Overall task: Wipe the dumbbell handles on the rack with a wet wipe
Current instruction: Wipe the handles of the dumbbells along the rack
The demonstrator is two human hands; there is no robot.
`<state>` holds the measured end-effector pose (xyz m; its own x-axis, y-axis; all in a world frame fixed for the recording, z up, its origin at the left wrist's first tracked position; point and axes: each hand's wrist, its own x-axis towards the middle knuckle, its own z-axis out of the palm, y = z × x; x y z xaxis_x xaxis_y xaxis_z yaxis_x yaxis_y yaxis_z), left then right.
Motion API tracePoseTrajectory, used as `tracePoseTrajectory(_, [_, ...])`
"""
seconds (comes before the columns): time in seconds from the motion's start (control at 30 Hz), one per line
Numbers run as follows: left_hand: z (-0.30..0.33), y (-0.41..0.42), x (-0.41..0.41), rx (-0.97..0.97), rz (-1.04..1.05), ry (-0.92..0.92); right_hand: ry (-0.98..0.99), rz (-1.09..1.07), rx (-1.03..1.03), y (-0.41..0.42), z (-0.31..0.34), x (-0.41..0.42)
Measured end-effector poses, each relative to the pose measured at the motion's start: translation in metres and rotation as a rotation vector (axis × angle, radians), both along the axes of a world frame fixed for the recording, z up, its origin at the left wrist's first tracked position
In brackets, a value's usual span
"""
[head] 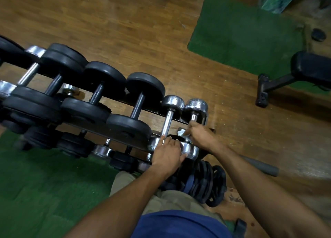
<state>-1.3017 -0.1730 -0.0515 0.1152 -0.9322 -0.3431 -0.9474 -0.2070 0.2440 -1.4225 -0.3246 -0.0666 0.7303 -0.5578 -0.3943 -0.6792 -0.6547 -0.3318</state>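
A dark dumbbell rack (114,132) runs from the left edge to the centre, loaded with black and chrome dumbbells. At its right end lie two chrome dumbbells: one with a long bare handle (167,124), and the rightmost one (195,107). My right hand (201,134) is closed on a white wet wipe (181,131) wrapped at the rightmost dumbbell's handle, which the hand mostly hides. My left hand (167,154) rests on the near chrome head (189,150) of that dumbbell, fingers curled over it, with a fingertip touching the neighbouring handle.
Black weight plates (204,182) are stacked on the floor just below my hands. A grey bar (259,166) lies on the wooden floor to the right. A black bench (293,76) stands at right on a green mat (241,33). Green turf (35,184) covers the lower left.
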Motion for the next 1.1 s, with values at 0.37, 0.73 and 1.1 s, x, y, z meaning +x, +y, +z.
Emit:
tracePoseTrajectory(0.37, [0.008, -0.010, -0.004, 0.068, 0.061, 0.029, -0.029, -0.203, -0.012, -0.009, 0.001, 0.002])
tracePoseTrajectory(0.73, [0.008, -0.015, -0.003, 0.115, 0.067, 0.027, -0.056, -0.230, -0.207, -0.019, -0.017, -0.014])
tracePoseTrajectory(1.1, [0.009, -0.016, -0.002, 0.134, 0.047, 0.003, -0.337, -0.989, 0.285, -0.025, -0.017, 0.002])
